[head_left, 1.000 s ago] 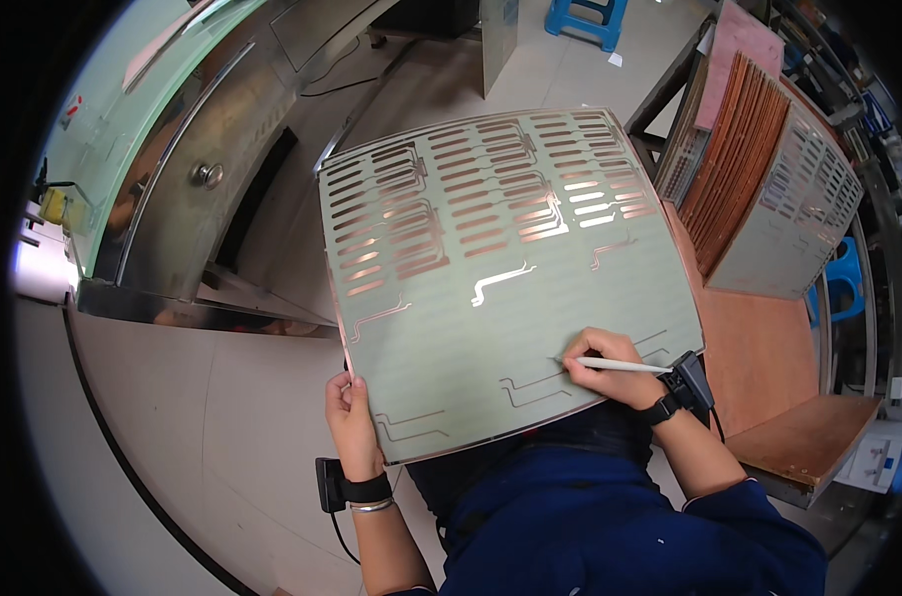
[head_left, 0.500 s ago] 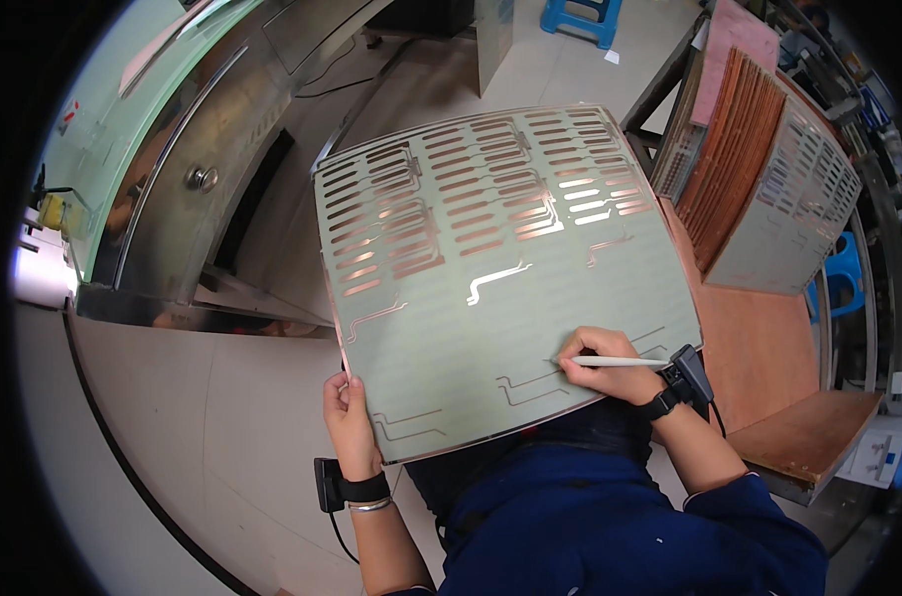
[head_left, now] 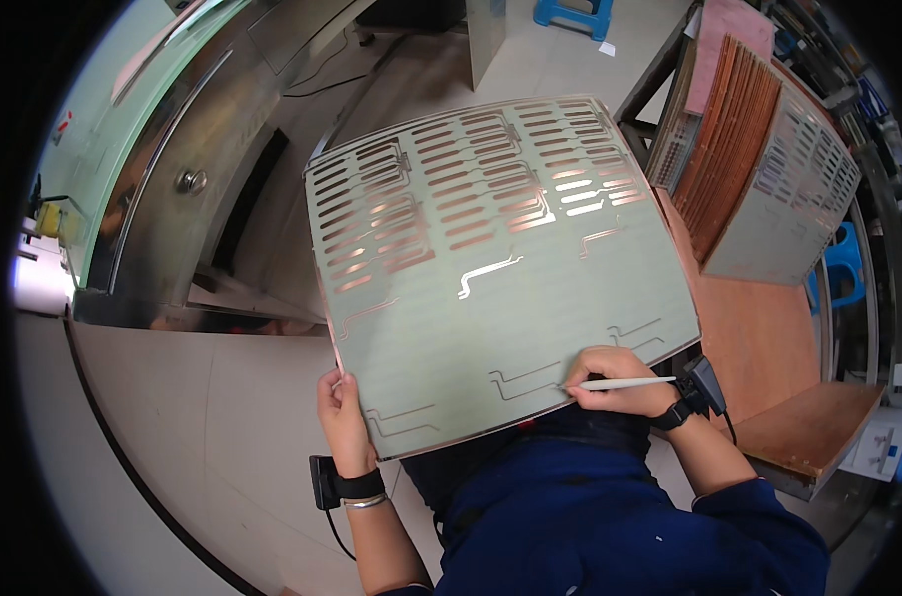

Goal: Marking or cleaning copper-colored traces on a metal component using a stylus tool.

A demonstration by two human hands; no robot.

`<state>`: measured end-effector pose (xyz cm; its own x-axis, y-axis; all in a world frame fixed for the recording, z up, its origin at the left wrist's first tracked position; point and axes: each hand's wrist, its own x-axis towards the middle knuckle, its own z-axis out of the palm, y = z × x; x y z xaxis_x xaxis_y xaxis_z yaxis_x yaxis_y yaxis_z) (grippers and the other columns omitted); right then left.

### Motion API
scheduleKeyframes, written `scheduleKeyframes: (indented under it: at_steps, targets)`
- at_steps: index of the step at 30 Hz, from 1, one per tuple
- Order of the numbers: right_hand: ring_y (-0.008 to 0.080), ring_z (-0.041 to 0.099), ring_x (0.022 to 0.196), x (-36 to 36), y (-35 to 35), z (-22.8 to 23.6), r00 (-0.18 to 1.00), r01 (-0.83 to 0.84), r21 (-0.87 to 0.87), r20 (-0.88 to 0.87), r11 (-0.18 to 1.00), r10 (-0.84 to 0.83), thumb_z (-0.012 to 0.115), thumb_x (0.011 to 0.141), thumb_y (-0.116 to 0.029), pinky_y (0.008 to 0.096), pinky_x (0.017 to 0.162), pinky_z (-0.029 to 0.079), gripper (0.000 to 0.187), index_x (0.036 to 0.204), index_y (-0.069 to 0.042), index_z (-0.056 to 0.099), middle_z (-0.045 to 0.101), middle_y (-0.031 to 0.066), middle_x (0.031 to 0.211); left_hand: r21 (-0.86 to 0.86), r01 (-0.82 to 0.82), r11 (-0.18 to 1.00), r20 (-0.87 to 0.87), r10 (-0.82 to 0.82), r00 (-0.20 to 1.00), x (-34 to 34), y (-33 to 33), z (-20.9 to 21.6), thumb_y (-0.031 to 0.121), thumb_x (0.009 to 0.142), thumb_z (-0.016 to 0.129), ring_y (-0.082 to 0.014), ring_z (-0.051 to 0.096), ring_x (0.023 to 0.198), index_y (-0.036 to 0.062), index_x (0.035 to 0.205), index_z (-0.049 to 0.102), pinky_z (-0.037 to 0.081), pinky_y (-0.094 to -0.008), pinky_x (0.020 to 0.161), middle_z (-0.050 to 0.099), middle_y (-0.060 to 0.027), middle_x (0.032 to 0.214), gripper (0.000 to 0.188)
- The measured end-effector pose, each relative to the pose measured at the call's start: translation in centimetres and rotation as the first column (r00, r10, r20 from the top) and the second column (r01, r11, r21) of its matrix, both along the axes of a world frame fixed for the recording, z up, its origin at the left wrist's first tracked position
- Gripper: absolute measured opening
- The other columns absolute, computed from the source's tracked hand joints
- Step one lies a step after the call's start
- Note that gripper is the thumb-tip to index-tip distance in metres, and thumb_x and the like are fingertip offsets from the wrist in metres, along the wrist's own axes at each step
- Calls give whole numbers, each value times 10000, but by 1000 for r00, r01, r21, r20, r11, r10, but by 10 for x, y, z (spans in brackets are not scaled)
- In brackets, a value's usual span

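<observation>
A large pale green panel (head_left: 530,308) with shiny copper patterns lies tilted over my lap, its far part bearing rows of slot shapes. At its near left corner my left hand (head_left: 346,422) grips the edge, thumb on top and the other fingers partly hidden. My right hand (head_left: 620,382) rests over the near right part, closed around a slim white pen-like tool (head_left: 624,382). The tool's tip points left, close to the end of a thin bent copper line near the front edge. Whether the tip touches the surface I cannot tell.
To the right, a stack of copper-coloured panels (head_left: 734,144) leans on a wooden stand (head_left: 754,338), with a patterned green panel (head_left: 793,199) at its front. A metal cabinet (head_left: 188,129) stands left. A blue stool (head_left: 575,15) is at the back, and another blue stool (head_left: 845,266) at right.
My right hand has moved a little down towards the panel's near edge with the white tool, uncovering copper lines above it. The view has shifted slightly; my left hand keeps its grip.
</observation>
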<state>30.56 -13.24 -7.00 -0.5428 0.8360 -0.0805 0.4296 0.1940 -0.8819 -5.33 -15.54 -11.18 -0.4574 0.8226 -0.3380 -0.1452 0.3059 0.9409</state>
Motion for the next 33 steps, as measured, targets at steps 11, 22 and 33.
scheduleKeyframes:
  at_steps: [11, 22, 33]
  targets:
    - [160, 626, 741, 9, 3, -1, 992, -11, -95, -124, 995, -1, 683, 810, -105, 267, 692, 485, 57, 831, -61, 654, 660, 48, 795, 19, -10, 1000, -39, 11, 999, -1, -1, -3, 135, 984, 520, -108, 550, 822, 7, 1071, 510, 445, -260, 754, 619, -65, 910, 155]
    - [75, 589, 654, 48, 69, -32, 641, 760, 88, -263, 644, -721, 647, 844, -83, 228, 595, 461, 116, 863, 5, 574, 661, 62, 742, -3, -10, 1000, -103, 9, 995, 2, -1, 0, 154, 980, 518, -114, 524, 847, 7, 1066, 519, 434, -263, 785, 590, -60, 936, 171]
    - [115, 592, 637, 50, 78, -26, 695, 719, 173, -186, 673, -694, 658, 812, -90, 257, 600, 468, 116, 840, 2, 593, 642, 73, 713, -13, -22, 1000, -145, 20, 989, -3, -3, -6, 174, 980, 526, -117, 516, 864, 6, 1069, 518, 431, -268, 800, 577, -56, 943, 190]
